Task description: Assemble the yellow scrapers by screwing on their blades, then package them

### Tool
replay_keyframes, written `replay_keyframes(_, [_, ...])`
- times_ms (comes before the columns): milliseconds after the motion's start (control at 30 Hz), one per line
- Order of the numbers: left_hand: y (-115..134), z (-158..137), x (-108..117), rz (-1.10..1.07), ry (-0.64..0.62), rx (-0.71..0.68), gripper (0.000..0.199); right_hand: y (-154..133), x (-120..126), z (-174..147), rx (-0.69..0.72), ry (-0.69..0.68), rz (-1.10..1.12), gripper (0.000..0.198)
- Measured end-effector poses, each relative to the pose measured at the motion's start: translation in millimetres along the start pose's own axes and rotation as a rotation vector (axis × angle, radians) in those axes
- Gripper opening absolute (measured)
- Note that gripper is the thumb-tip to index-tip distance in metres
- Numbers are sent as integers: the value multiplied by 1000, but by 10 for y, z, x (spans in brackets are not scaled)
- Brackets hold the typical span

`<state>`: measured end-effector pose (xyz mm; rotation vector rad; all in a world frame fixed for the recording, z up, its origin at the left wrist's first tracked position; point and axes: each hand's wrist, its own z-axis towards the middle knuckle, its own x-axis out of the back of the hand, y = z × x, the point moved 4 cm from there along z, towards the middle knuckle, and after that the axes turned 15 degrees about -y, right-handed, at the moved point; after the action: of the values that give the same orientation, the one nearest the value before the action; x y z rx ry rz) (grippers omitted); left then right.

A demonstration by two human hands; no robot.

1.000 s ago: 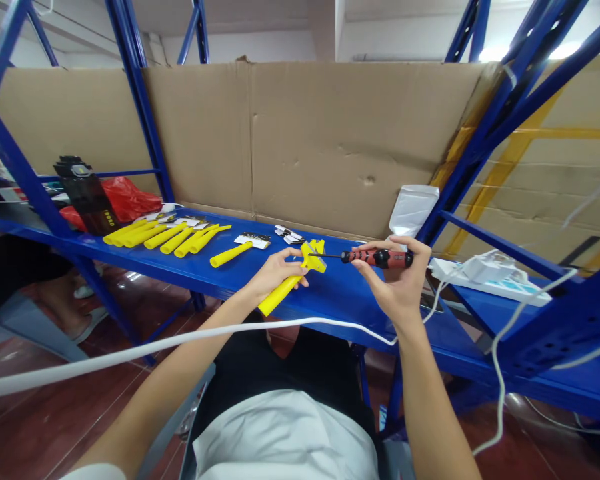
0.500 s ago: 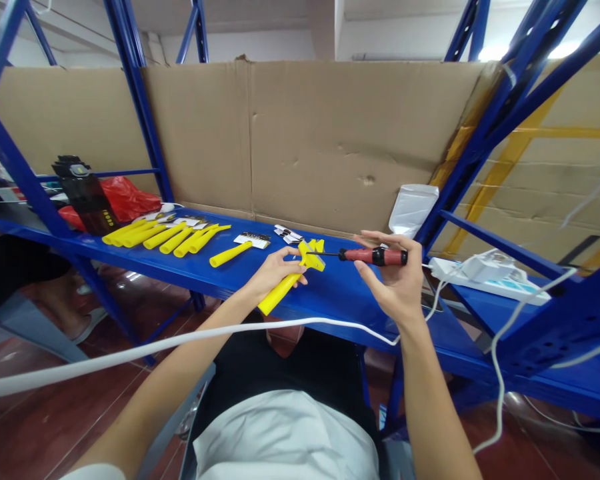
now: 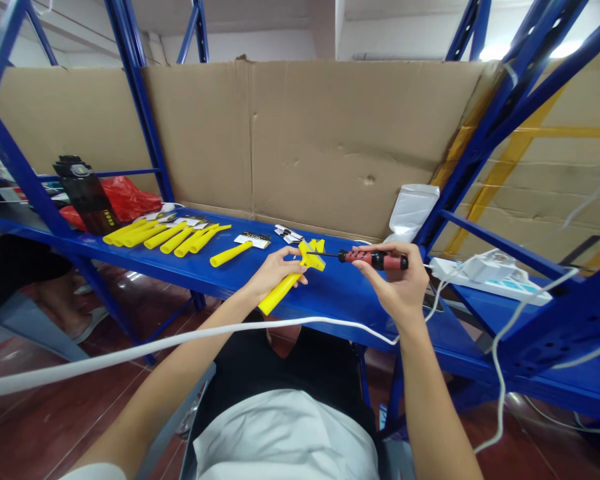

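Note:
My left hand [image 3: 280, 270] is closed around the neck of a yellow scraper-like tool [image 3: 280, 293], its tube handle slanting down toward me. A red-and-black screwdriver [image 3: 375, 259] lies level in my right hand [image 3: 397, 277], gripped between thumb and fingers. Its shaft meets the yellow head from the right; fingers and head hide the exact contact point. Just behind sit some small yellow pieces [image 3: 319, 245] and several black-and-white strips [image 3: 289, 234]. To the left lies a similar yellow tool [image 3: 230, 255] with a white-and-black head.
A row of several yellow-handled tools [image 3: 173, 237] lies on the blue bench [image 3: 330, 300], beside a dark bottle [image 3: 87, 197] and a red bag [image 3: 130, 197]. A power strip [image 3: 490, 279] is at right. A white cable [image 3: 190, 340] crosses in front of my arms. Cardboard [image 3: 305, 147] stands behind.
My right fingers have closed further onto the screwdriver handle, which has turned about its length. My left hand and the yellow tool stay where they were.

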<state>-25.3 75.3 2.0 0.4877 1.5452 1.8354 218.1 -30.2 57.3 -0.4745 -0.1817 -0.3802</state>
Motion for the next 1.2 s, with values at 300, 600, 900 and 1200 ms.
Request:
replay_keyframes(300, [-5,5,15,-19,3,-9,56,39,-43,-11,-5,-81,83,51])
replay_keyframes(600, [1,-5,-11,-11,-1,-10,55,26,-69,-2,26,-107,153,52])
replay_keyframes(900, [31,-11,-33,2,-13,-4,55,57,-36,1,-5,-54,56,55])
replay_keyframes(1200, [27,-7,-31,7,5,-14,54,44,-27,-9,-14,-46,4,54])
